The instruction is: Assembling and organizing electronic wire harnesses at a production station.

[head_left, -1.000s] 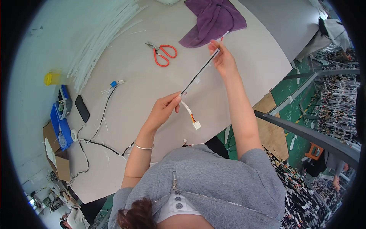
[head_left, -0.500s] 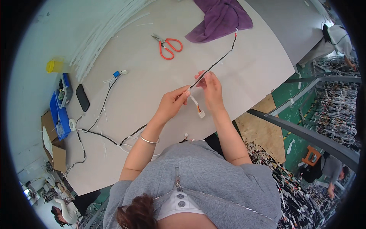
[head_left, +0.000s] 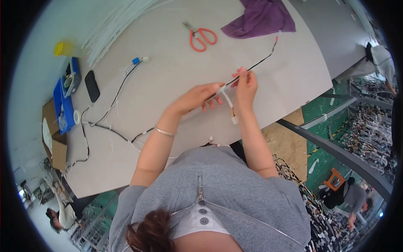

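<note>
A black-wrapped wire harness [head_left: 263,60] runs slantwise between my hands, its red-tipped far end near the purple cloth. My left hand [head_left: 196,99] is closed around the harness where a short white branch splits off, thumb on top and fingers beneath. Farther along the same cable, my right hand [head_left: 247,89] pinches it between thumb and fingers. The short branch hangs down between my wrists and ends in a white connector [head_left: 234,120]. More of the harness [head_left: 110,131] lies across the table to the left, with a blue connector [head_left: 135,61] on one branch.
Red-handled scissors [head_left: 203,38] and a purple cloth [head_left: 262,20] lie beyond my hands. At the left are a black phone [head_left: 92,86], blue bins [head_left: 63,105], a tape roll [head_left: 77,117] and a cardboard box [head_left: 58,153]. Metal rails [head_left: 336,147] stand right of the table [head_left: 168,71].
My left hand has turned flatter over the cable, its lower fingers now spread beneath. Both hands have shifted slightly right with the harness. The whole tabletop sits a bit higher in view.
</note>
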`<state>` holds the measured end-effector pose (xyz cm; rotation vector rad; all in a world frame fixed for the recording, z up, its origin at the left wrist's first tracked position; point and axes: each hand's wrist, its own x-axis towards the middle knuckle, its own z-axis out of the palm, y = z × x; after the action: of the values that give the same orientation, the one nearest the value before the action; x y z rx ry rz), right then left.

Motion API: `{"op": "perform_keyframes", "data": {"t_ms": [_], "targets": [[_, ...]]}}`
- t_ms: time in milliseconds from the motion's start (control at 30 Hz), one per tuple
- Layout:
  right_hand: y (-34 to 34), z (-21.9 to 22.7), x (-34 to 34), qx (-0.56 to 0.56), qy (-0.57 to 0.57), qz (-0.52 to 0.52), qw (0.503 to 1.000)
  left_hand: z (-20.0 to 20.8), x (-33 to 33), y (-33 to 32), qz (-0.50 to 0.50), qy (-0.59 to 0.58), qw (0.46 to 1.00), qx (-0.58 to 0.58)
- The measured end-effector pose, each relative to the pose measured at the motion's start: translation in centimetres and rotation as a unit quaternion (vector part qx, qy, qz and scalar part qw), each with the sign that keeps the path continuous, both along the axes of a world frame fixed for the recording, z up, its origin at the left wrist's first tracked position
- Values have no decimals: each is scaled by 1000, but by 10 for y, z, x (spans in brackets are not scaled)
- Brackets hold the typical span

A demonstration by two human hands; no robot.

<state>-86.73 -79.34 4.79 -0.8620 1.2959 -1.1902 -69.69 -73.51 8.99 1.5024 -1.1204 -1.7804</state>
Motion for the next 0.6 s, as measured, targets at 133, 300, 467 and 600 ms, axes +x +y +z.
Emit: {"op": "perform_keyframes", "data": {"t_ms": [133,300,467,600], "targets": [[-17,-1,-7,62,2,11,998,-13,41,3,-68,68,994,53],[-8,0,-25,150,-75,173,971,-17,40,14,-35,74,997,10],[16,15,-25,91,-8,292,952,-20,35,14,-43,74,996,18],[21,0,-16,84,42,245,965,-14,19,14,19,24,999,-32]]}}
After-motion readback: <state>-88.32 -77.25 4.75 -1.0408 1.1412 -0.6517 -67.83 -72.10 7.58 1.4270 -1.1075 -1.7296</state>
